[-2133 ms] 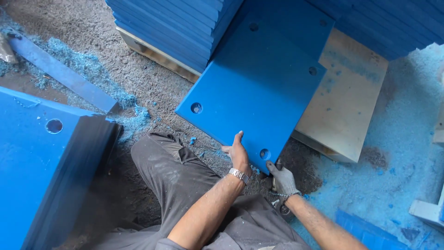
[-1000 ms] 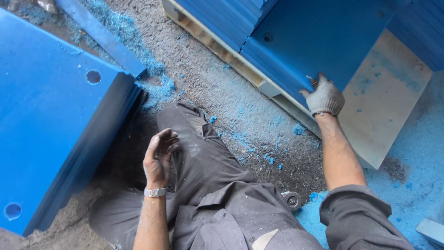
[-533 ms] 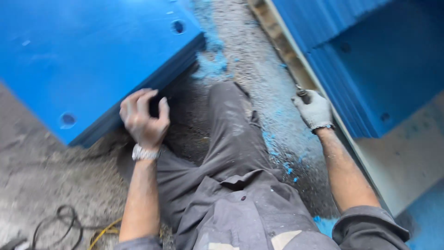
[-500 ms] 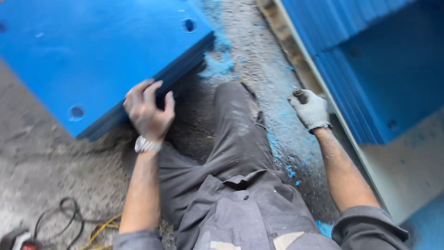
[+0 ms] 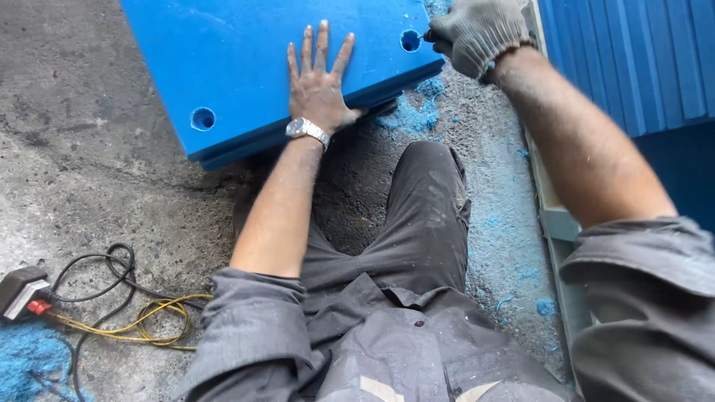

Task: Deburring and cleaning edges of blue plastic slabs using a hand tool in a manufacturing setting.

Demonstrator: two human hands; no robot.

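Rough grey concrete (image 5: 89, 149) makes the floor, dusty and stained, with blue shavings (image 5: 410, 115) scattered over it near the knees and at the lower left corner. On this floor lies a thick blue plastic sheet (image 5: 238, 52), flat, with round holes near its edges; under its near edge a second blue layer shows. At the right, a stack of blue sheets (image 5: 633, 59) rests on a pale wooden pallet (image 5: 555, 216), just beside the person's right arm.

The left hand (image 5: 319, 82) is bare, with a metal wristwatch (image 5: 307, 130), and it lies open and flat on the blue plastic sheet, fingers spread. The right hand (image 5: 477, 33) wears a grey knitted glove and is closed around a small dark tool, of which only the tip shows, at the hole (image 5: 410, 40) near the sheet's corner.

At the lower left, black and yellow cables (image 5: 126, 313) curl on the concrete beside a dark plug box (image 5: 21, 290). The person sits on the floor in grey work clothes.
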